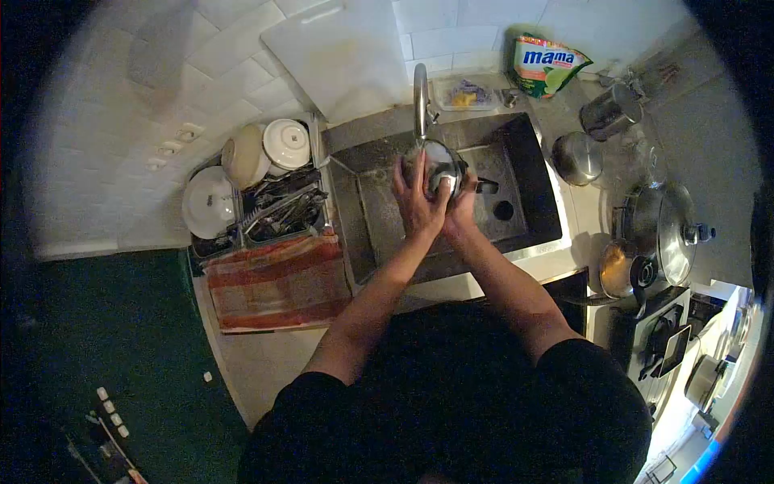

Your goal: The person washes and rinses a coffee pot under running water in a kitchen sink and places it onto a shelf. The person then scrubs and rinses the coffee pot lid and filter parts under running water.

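Note:
Under the curved faucet point(420, 97), a round, shiny metal pot point(440, 157) is held over the sink point(367, 173). What looks like its short black handle point(486, 185) sticks out to the right. My left hand point(419, 202) is wrapped around the pot's left and near side, fingers pointing up toward the faucet. On the lower right, my right hand point(462, 208) grips it, partly hidden behind the pot and the left hand. Whether water is running onto the pot, I cannot tell.
Left of the sink stands a dish rack point(270, 222) with bowls, a plate and utensils, beside a striped cloth point(274, 282). Behind lie a tray with sponges point(466, 95) and a green soap pouch point(550, 66). Metal bowl point(577, 158), mug point(610, 111) and large lidded pot point(661, 230) stand right.

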`<state>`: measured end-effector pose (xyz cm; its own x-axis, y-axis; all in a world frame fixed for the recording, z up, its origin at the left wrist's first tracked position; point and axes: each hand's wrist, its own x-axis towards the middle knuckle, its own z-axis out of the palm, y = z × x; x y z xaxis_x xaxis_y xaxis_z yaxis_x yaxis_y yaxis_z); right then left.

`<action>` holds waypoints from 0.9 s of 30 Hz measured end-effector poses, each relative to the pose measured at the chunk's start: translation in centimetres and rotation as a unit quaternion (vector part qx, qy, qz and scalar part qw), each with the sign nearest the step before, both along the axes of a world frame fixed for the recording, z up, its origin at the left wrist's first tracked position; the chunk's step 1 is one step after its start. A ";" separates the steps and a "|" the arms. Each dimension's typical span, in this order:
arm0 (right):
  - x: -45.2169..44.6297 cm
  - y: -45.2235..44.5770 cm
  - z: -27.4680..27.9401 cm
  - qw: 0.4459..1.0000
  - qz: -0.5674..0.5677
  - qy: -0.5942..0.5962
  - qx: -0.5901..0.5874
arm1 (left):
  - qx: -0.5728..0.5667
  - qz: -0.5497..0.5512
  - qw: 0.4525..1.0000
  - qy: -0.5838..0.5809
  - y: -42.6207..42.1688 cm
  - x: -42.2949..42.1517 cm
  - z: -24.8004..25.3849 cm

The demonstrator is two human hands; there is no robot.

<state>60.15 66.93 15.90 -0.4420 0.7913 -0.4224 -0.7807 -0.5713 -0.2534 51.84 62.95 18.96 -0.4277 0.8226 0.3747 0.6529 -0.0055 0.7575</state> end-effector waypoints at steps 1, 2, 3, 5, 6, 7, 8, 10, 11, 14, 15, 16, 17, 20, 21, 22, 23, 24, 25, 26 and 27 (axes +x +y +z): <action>-0.2 0.1 0.7 1.000 0.007 0.008 -0.015 | -0.009 -0.008 1.000 -0.001 0.2 -0.5 0.5; -0.4 -0.1 2.0 0.999 -0.006 -0.032 -0.009 | -0.018 -0.015 1.000 -0.003 0.3 -0.9 1.0; -0.6 0.1 1.1 0.997 -0.034 -0.065 0.000 | -0.027 -0.023 0.999 -0.005 0.7 -1.1 1.4; -1.5 0.7 0.0 0.988 -0.089 -0.127 0.019 | -0.022 -0.025 0.975 -0.221 2.5 -2.0 -0.6; -1.2 0.2 0.6 0.979 -0.097 -0.179 0.001 | -0.061 -0.029 0.932 -0.357 3.3 -2.9 -1.6; -1.2 -0.1 0.6 0.972 -0.101 -0.207 0.044 | -0.097 -0.032 0.869 -0.485 3.7 -3.7 -2.0; -1.3 -0.3 0.5 0.962 -0.105 -0.234 0.088 | -0.170 -0.047 0.784 -0.596 2.9 -4.6 -0.1; -1.4 0.0 0.3 0.932 -0.097 -0.322 0.137 | -0.251 -0.070 0.618 -0.742 1.3 -5.8 3.6; -1.1 0.1 0.1 0.908 -0.073 -0.375 0.171 | -0.256 -0.100 0.547 -0.791 0.7 -5.8 4.3; -0.7 -0.7 0.6 0.838 -0.029 -0.485 0.248 | -0.188 -0.091 0.612 -0.762 -0.1 -5.5 1.0; -0.9 -1.5 1.2 0.826 -0.032 -0.496 0.264 | -0.167 -0.075 0.645 -0.742 -0.3 -5.0 0.3; -1.2 -2.0 1.8 0.814 -0.036 -0.508 0.280 | -0.148 -0.046 0.662 -0.734 -0.5 -4.6 -1.1; -1.6 -2.3 0.6 0.800 -0.049 -0.537 0.265 | -0.128 -0.017 0.677 -0.725 -0.7 -4.2 -2.8; -2.6 -3.0 -2.2 0.797 -0.049 -0.561 0.218 | -0.086 0.060 0.754 -0.648 -1.3 -3.1 -7.0; -2.3 -3.3 -2.0 0.822 -0.020 -0.532 0.201 | -0.068 0.071 0.782 -0.615 -1.8 -3.0 -7.9; -2.0 -3.7 -1.3 0.846 0.009 -0.501 0.183 | -0.051 0.085 0.809 -0.580 -2.2 -2.8 -8.2; -1.8 -4.0 -1.1 0.866 0.037 -0.470 0.165 | -0.016 0.088 0.859 -0.504 -2.6 -2.3 -6.4; -2.6 -4.3 -3.9 0.845 0.029 -0.516 0.134 | 0.020 0.091 0.901 -0.424 -2.8 -1.6 -4.4; -2.4 -4.2 -3.0 0.848 0.077 -0.508 0.129 | 0.056 0.094 0.934 -0.341 -2.7 -1.2 -3.0; -2.1 -4.0 -1.4 0.848 0.126 -0.499 0.125 | 0.098 0.083 0.938 -0.323 -2.3 -1.5 -3.2; -2.0 -3.8 0.0 0.846 0.173 -0.489 0.121 | 0.108 0.059 0.945 -0.303 -2.4 -1.7 -3.4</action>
